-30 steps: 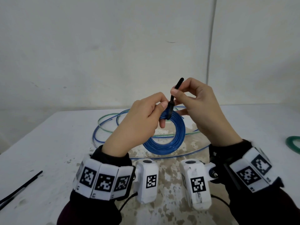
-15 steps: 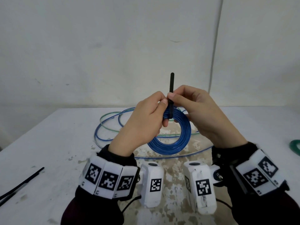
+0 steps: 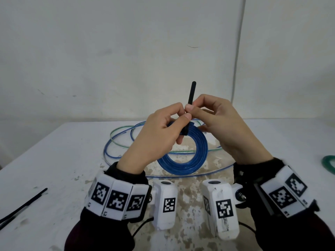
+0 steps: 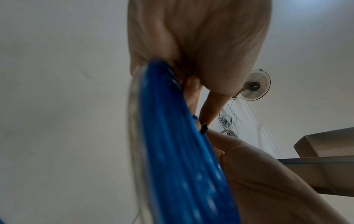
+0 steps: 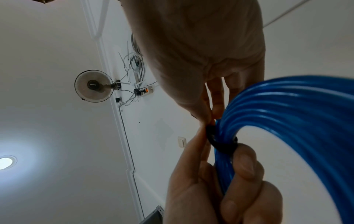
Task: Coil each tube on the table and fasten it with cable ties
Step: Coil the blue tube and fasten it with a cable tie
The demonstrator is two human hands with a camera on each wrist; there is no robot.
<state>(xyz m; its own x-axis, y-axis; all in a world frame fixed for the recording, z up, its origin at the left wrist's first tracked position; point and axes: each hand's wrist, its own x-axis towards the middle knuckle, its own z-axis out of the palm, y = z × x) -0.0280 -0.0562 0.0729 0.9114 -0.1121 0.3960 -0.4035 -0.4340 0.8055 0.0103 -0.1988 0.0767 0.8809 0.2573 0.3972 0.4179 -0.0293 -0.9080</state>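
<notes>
Both hands hold the blue tube coil raised above the tabletop. Left hand grip is clamped on the coil at the black cable tie looped around it. Right hand pinches the tie's tail, which points upward. Loose tubes lie behind. Spare ties lie at left.

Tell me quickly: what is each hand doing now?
Left hand: closed, holding the blue tube coil.
Right hand: closed, pinching the black cable tie wrapped around the coil.
</notes>
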